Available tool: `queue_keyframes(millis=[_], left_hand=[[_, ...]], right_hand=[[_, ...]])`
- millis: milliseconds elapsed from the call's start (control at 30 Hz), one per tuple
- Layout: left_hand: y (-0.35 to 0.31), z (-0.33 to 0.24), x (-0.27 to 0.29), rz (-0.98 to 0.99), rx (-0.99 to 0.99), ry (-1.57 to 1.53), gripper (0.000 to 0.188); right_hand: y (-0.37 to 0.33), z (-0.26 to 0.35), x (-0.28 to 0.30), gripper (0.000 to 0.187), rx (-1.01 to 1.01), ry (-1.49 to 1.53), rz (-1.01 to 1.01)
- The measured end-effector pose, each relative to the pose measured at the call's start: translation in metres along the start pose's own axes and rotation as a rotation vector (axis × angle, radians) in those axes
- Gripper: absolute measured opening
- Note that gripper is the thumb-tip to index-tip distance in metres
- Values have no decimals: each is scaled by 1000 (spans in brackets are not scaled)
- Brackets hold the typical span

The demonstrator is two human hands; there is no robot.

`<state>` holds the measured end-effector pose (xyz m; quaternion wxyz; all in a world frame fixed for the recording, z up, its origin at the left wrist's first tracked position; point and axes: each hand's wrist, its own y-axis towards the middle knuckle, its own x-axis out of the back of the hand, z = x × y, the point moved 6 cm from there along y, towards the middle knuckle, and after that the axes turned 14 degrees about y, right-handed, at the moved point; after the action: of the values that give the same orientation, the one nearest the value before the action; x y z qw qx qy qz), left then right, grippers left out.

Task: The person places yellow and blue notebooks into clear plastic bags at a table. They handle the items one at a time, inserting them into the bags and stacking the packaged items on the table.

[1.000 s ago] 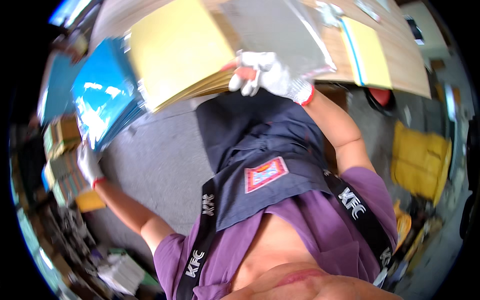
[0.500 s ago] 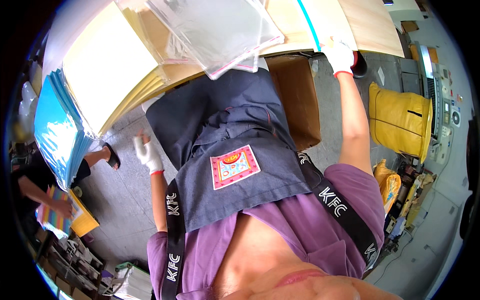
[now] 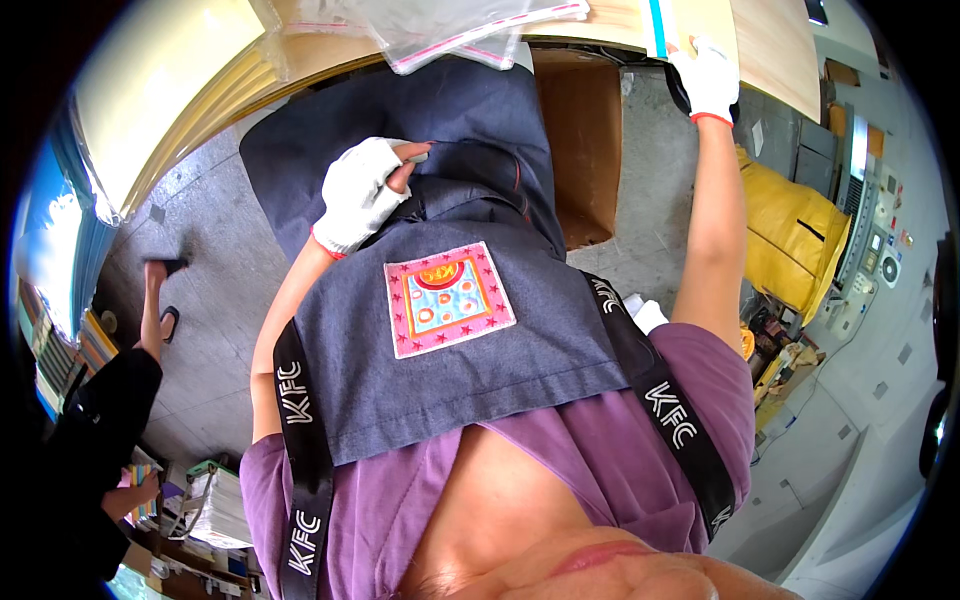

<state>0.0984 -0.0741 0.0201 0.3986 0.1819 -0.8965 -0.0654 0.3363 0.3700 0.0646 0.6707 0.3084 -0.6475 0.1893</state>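
I watched remotely: below the table (image 3: 785,50) a cardboard box (image 3: 580,165) gaped, its contents hidden from me. Clear sleeves (image 3: 425,28) overhung the edge, nothing visible inside; a nudge, I judged, could drag them off. The blue-striped yellow sheet (image 3: 705,18) lay at the edge under the right hand (image 3: 710,85), half-bent, hold unclear; a hasty tug might crease it. The left hand (image 3: 362,195) half-curled by the waist, its grip untellable.

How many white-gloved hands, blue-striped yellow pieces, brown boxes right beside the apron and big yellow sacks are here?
White-gloved hands: 2 (left hand, right hand)
Blue-striped yellow piece: 1
Brown box: 1
Big yellow sack: 1
Total: 5
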Motion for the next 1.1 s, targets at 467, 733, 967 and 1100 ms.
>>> queue_keyframes(millis=[467,733,967,1100], left_hand=[[-11,11,-3,-78,-3,-7,20],[-14,11,-7,-80,-18,-9,21],[-11,11,-11,-85,-44,-16,23],[-12,13,-12,-96,-40,-12,23]], right_hand=[[20,-27,11,48,28,140,187],[24,-25,13,48,5,112,228],[9,4,6,59,7,-67,26],[11,-8,2,57,4,-30,81]])
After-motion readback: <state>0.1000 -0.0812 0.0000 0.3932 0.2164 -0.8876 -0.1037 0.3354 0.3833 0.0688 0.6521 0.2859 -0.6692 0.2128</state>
